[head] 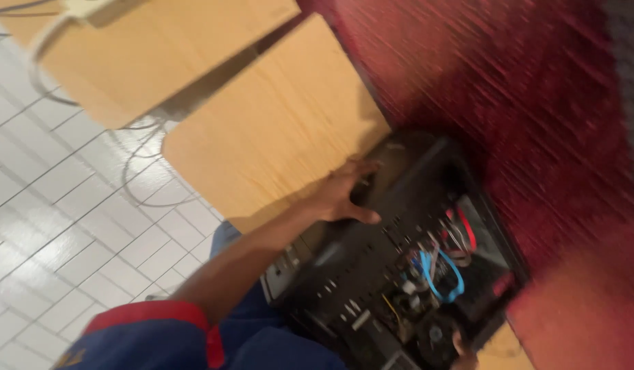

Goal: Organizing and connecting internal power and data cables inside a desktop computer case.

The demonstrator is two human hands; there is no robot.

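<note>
An open black computer case lies tilted on the edge of a wooden desk, its inside showing blue and red cables. My left hand reaches across from the lower left and grips the case's upper corner, fingers spread over the edge and thumb underneath. Just a sliver of my right hand shows at the bottom edge of the view, touching the case's lower end; its fingers are hidden. The whole view is blurred by motion.
A second wooden desk stands at the upper left, with grey cables trailing onto the white tiled floor. A dark red textured wall runs along the right, close behind the case.
</note>
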